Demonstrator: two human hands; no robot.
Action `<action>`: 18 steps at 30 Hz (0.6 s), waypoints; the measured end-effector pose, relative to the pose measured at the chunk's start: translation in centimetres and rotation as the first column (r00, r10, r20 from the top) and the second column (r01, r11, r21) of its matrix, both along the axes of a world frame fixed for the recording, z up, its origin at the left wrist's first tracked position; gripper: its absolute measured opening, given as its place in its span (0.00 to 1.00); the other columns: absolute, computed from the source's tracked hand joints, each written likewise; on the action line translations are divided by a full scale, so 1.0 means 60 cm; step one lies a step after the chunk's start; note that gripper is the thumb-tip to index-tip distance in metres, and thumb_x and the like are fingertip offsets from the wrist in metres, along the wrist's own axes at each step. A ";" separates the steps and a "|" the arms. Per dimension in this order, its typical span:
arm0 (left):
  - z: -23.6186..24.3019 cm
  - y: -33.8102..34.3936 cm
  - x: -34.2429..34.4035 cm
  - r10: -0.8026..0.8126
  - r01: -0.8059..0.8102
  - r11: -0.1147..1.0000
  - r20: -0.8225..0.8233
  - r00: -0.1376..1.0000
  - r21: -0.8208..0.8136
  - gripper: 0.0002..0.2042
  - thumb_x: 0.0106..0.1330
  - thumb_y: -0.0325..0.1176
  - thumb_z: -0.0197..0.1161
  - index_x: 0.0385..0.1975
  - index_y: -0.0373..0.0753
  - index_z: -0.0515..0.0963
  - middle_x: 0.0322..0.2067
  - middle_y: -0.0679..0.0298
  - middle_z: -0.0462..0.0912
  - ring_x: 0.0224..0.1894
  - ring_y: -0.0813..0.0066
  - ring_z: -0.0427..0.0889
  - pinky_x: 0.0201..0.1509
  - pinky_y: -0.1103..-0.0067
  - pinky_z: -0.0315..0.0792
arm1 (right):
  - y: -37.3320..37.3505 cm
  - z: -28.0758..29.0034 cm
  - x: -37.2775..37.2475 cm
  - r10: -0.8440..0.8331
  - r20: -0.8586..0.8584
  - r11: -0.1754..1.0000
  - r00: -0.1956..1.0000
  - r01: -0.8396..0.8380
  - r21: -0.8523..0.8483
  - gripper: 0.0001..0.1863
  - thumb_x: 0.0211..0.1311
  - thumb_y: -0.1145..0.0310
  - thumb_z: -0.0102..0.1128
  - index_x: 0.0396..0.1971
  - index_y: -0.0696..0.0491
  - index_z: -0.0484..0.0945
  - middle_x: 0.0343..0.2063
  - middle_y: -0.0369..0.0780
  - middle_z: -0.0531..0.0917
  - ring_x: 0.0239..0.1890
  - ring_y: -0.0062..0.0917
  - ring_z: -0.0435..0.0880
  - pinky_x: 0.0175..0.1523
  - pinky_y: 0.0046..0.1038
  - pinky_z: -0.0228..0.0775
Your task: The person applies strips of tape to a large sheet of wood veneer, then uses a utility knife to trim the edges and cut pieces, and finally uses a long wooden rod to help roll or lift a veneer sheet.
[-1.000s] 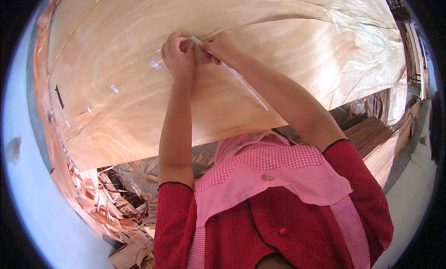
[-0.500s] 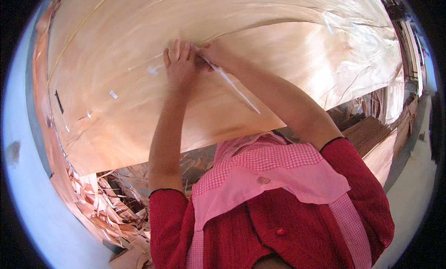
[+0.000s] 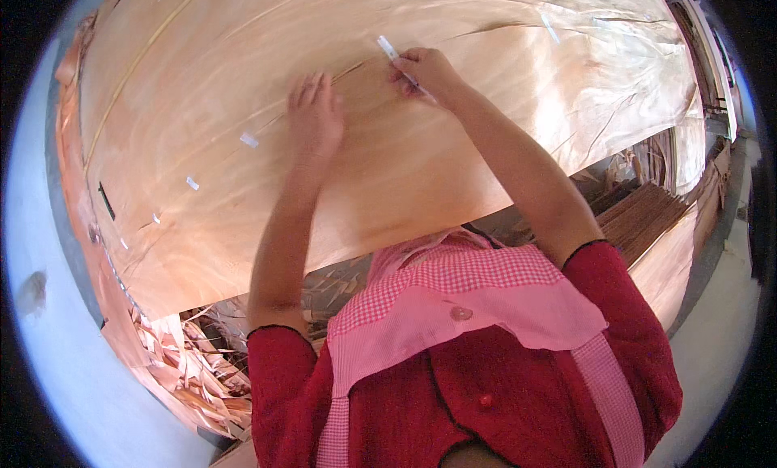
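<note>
A wide, pale wood veneer sheet (image 3: 388,165) spreads out in front of me, with a crack running across it to the right. My left hand (image 3: 316,122) rests on the sheet beside one end of a short dark split, its fingers stretched out and slightly blurred. To the right, my right hand (image 3: 426,73) pinches a narrow white tape strip (image 3: 387,47) between thumb and fingers. One end of the strip pokes out beyond the fingertips; the rest is partly hidden by the hand. Short white tape pieces (image 3: 248,139) stick to the veneer left of my hands.
Another tape piece (image 3: 550,27) lies at the far right of the sheet. Torn veneer scraps (image 3: 190,371) heap up below its near left edge. A stack of brown veneer (image 3: 647,221) stands at the right. A yellowish strip (image 3: 129,63) crosses the far left.
My hands were together at the split, with the strip trailing toward me. The right hand has moved away to the right with the strip; the left has stayed near the split.
</note>
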State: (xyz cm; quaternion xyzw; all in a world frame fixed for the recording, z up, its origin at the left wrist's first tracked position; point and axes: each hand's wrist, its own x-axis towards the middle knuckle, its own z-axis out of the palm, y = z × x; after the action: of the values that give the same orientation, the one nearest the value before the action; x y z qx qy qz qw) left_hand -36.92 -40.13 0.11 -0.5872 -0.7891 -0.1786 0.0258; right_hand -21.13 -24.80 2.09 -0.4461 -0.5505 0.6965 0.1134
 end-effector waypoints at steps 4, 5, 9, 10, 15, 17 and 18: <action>-0.026 0.036 0.060 0.036 -0.040 0.995 0.045 0.998 0.090 0.27 0.56 0.42 0.55 0.54 0.33 0.62 0.58 0.56 0.59 0.62 0.60 0.55 0.62 0.62 0.49 | -0.006 0.008 0.000 0.065 0.071 0.996 0.995 -0.069 0.055 0.10 0.60 0.67 0.49 0.33 0.57 0.76 0.22 0.37 0.79 0.15 0.16 0.73 0.20 0.19 0.67; -0.027 0.040 0.064 0.024 -0.026 0.997 0.033 0.999 0.069 0.28 0.57 0.43 0.55 0.54 0.33 0.61 0.59 0.56 0.58 0.62 0.60 0.54 0.62 0.62 0.49 | -0.005 0.010 0.002 0.048 0.057 0.998 0.997 -0.050 0.029 0.10 0.60 0.66 0.50 0.33 0.57 0.76 0.23 0.37 0.79 0.15 0.16 0.73 0.20 0.19 0.66; -0.030 0.041 0.071 0.015 -0.016 0.997 0.005 1.000 0.078 0.28 0.58 0.44 0.53 0.55 0.33 0.61 0.58 0.56 0.58 0.62 0.59 0.54 0.63 0.62 0.48 | -0.003 0.009 0.003 0.073 0.060 0.995 0.996 -0.077 0.061 0.10 0.59 0.66 0.51 0.31 0.57 0.77 0.21 0.37 0.79 0.15 0.17 0.72 0.18 0.20 0.65; -0.030 0.041 0.072 0.021 -0.021 0.997 0.003 1.000 0.076 0.28 0.59 0.44 0.52 0.54 0.32 0.61 0.58 0.56 0.59 0.62 0.59 0.54 0.63 0.61 0.48 | -0.004 0.009 -0.001 0.114 0.055 0.990 0.992 -0.118 0.073 0.10 0.59 0.66 0.51 0.29 0.57 0.77 0.20 0.37 0.79 0.14 0.17 0.72 0.17 0.20 0.65; -0.036 0.044 0.070 0.024 -0.023 0.998 -0.012 1.000 0.063 0.26 0.60 0.43 0.51 0.53 0.32 0.61 0.57 0.54 0.60 0.62 0.56 0.55 0.63 0.60 0.47 | -0.016 -0.018 -0.037 0.266 0.111 0.949 0.958 -0.280 0.143 0.13 0.56 0.65 0.55 0.21 0.60 0.76 0.14 0.39 0.76 0.11 0.19 0.70 0.15 0.21 0.62; -0.036 0.041 0.074 0.029 -0.034 0.996 0.057 0.998 0.080 0.25 0.62 0.43 0.48 0.54 0.31 0.60 0.58 0.52 0.58 0.62 0.54 0.53 0.63 0.58 0.45 | -0.018 -0.014 -0.044 0.164 0.141 0.986 0.976 -0.159 -0.046 0.13 0.55 0.65 0.55 0.18 0.60 0.76 0.13 0.39 0.76 0.10 0.20 0.69 0.14 0.22 0.61; -0.037 0.039 0.073 0.018 -0.023 0.996 0.053 0.998 0.091 0.25 0.62 0.43 0.49 0.54 0.33 0.60 0.58 0.53 0.59 0.62 0.54 0.53 0.63 0.58 0.45 | -0.018 -0.012 -0.045 0.175 0.129 0.985 0.976 -0.172 -0.032 0.13 0.55 0.65 0.56 0.18 0.59 0.76 0.13 0.39 0.76 0.10 0.21 0.70 0.14 0.23 0.61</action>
State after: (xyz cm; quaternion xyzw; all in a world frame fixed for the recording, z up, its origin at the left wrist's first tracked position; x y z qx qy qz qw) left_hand -32.55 -37.77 -2.13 -0.5724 -0.7865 -0.2294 0.0339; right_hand -23.82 -25.90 1.37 -0.4425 -0.5862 0.6786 0.0112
